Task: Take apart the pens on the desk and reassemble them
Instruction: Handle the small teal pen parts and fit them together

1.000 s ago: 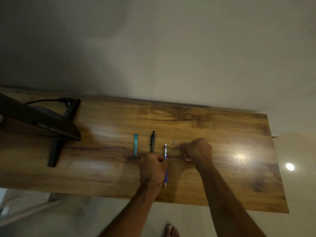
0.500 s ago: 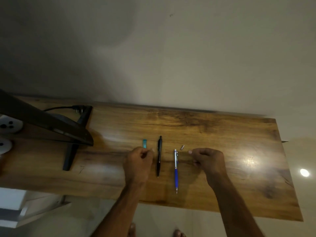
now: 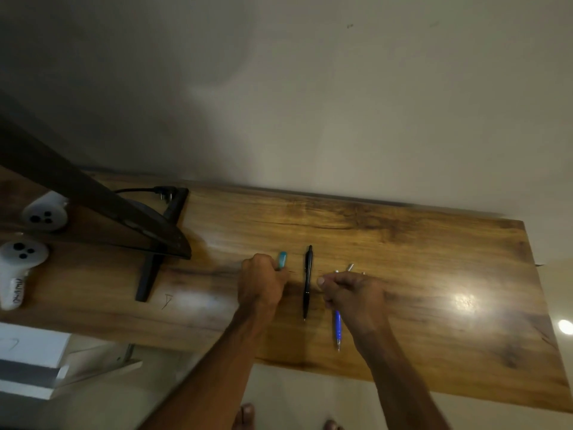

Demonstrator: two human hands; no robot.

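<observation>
Three pens lie side by side on the wooden desk. My left hand is curled around the teal pen; only the pen's far end shows past my fingers. The black pen lies free between my hands. My right hand hovers with curled fingers over the upper half of the blue pen, its thumb pointing toward the black pen. What is under that hand is hidden. A small silver pen part lies just beyond my right hand.
A dark monitor on a black stand fills the desk's left side, with a cable behind it. Two white controllers lie at the far left. The wall runs along the desk's far edge. My feet show below the near edge.
My left hand let go of the blue pen, moved left and closed on the teal pen. My right hand shifted left from beside the silver part to over the blue pen. The camera moved closer.
</observation>
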